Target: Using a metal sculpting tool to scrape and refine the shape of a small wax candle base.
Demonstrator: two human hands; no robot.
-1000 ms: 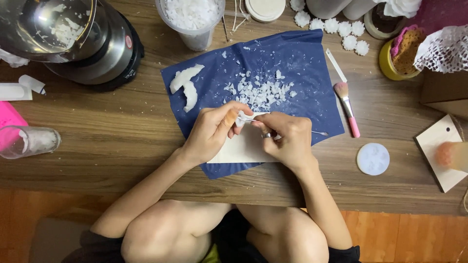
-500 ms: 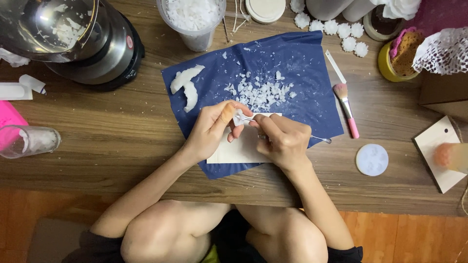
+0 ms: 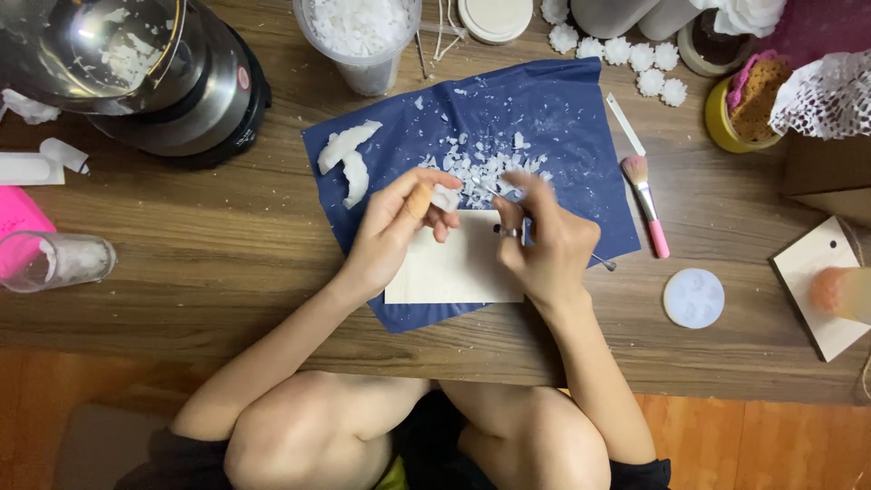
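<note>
My left hand [image 3: 395,227] pinches a small white wax piece [image 3: 445,198] between thumb and fingers above a pale rectangular board [image 3: 445,272]. My right hand [image 3: 544,240] is beside it, blurred, gripping a thin metal tool whose tip [image 3: 606,264] sticks out to the right. Both hands hover over a dark blue sheet [image 3: 553,118] strewn with white flakes [image 3: 490,168]. Two curved white wax chunks [image 3: 347,156] lie at the sheet's left end.
A steel pot [image 3: 136,73] stands at the back left, a clear cup of flakes [image 3: 363,32] behind the sheet. A pink-handled brush [image 3: 646,204] and round white mould [image 3: 694,298] lie to the right. A clear cup [image 3: 54,261] lies at left, a wooden tag [image 3: 817,272] far right.
My hands have drawn slightly apart; the right hand shifted right and back with the tool, and the left lifted the white piece clear of the board.
</note>
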